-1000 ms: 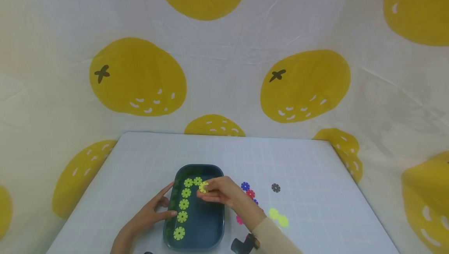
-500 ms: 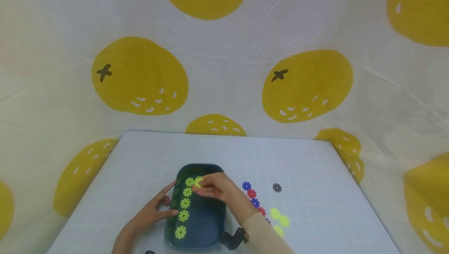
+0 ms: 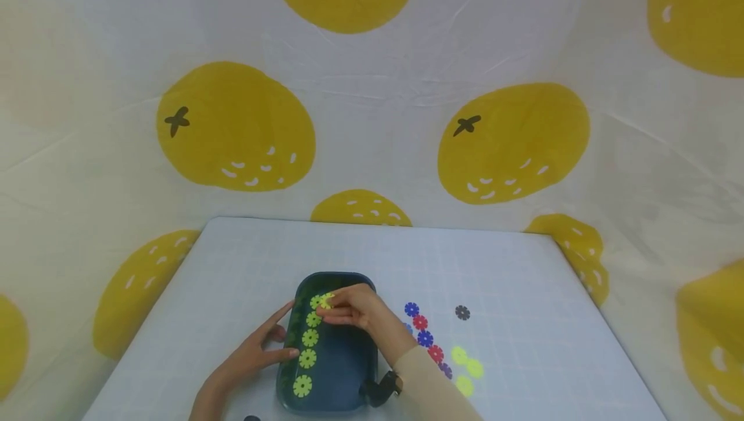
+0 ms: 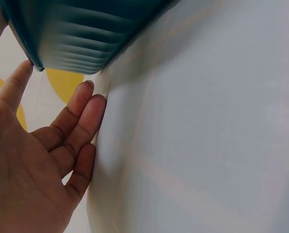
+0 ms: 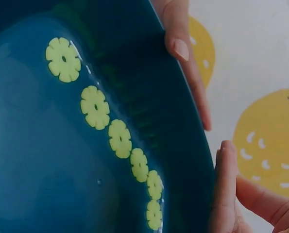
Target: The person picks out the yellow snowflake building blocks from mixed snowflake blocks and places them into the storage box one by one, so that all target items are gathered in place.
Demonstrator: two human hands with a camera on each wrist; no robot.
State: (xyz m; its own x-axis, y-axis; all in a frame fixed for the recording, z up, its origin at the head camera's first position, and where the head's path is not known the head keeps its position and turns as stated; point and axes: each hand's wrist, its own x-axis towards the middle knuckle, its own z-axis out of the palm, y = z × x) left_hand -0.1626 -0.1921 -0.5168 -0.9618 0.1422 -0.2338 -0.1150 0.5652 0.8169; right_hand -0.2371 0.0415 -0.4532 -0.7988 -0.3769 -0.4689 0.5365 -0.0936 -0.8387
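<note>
A dark blue-green tray [image 3: 349, 376] holds a line of notched yellow-green plastic discs [image 3: 307, 358] along its left side, curving at the far end. My right hand [image 3: 354, 305] pinches a yellow-green disc [image 3: 327, 300] low over that far end, where it overlaps the discs lying there. Fingers hide part of this spot. My left hand [image 4: 42, 145] lies at the tray's left side, its thumb over the rim and its index fingertip touching the rim farther up. The other fingers of that hand are loosely bent beside the tray. The right wrist view shows the disc row [image 5: 120, 139] from close up.
Right of the tray, loose blue, red and purple discs [image 3: 425, 338] lie on the white table [image 3: 523, 318], partly behind the right forearm. Three yellow-green discs [image 3: 475, 368] and a grey disc [image 3: 462, 312] lie farther right. A cloth with yellow fruit [image 3: 232, 127] hangs behind.
My right hand has moved left with the pinched disc, to the far end of the row, and has held nearly still over the last half second. The left hand keeps its place on the tray.
</note>
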